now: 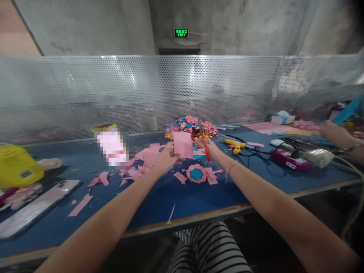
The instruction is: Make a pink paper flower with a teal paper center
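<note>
My left hand (167, 156) grips a piece of pink paper (182, 145), held upright above the table. Just to its right, my right hand (209, 147) is closed on red-handled scissors (205, 144), whose blades point up and away from me. The scissors and the paper look apart. Below both hands lies a pink paper flower with a blue centre (196, 173), with pink strips around it. Behind the hands rises a heap of pink, blue and yellow paper pieces (192, 127). Pink paper scraps (149, 155) are strewn left of my left hand.
A yellow glue gun (234, 145) and a purple power strip (292, 159) with cords lie to the right. At left are a phone (40, 206) and a yellow container (18, 165). A perforated metal screen (131, 91) backs the table. Another person's hand (332, 132) holds blue paper at far right.
</note>
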The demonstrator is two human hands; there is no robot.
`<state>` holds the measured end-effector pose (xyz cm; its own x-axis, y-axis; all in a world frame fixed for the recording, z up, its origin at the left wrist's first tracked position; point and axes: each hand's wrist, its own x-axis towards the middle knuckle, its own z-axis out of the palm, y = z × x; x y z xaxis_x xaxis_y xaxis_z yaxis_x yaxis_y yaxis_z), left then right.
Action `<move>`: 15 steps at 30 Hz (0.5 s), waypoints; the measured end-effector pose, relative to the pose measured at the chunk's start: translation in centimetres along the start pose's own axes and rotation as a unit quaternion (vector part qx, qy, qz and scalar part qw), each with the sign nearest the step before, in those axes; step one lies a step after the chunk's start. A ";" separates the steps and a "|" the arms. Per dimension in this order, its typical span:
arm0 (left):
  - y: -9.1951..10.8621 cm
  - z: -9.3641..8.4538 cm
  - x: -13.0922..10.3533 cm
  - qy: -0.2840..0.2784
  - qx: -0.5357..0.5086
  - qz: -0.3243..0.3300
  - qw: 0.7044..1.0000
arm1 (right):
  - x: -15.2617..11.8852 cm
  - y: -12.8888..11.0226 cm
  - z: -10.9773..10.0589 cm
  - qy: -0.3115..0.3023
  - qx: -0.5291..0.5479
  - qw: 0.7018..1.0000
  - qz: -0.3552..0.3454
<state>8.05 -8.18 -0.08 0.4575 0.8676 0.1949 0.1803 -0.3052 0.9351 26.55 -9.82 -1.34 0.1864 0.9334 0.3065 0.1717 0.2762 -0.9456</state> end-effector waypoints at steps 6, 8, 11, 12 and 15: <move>0.3 0.1 -0.3 -0.013 0.044 0.002 0.999 | -0.2 0.7 1.6 0.006 -0.015 1.000 -0.013; -0.2 0.0 0.0 -0.008 0.024 -0.017 1.000 | -0.1 0.7 1.6 -0.015 -0.011 1.000 -0.024; -0.9 -0.4 0.5 -0.020 0.068 -0.032 0.997 | -0.1 0.3 1.5 -0.028 -0.008 0.999 -0.045; -1.0 -0.6 0.6 -0.013 0.113 -0.012 0.993 | -0.1 0.2 1.4 -0.023 -0.011 0.998 -0.050; -0.8 -1.3 0.7 0.056 0.208 0.076 0.973 | -0.2 0.0 1.3 0.000 -0.027 0.999 -0.041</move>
<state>7.08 -6.79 -0.30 0.4123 0.8305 0.3746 0.4665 -0.5456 0.6962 25.30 -9.72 -1.51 0.1698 0.9078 0.3836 0.2377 0.3400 -0.9099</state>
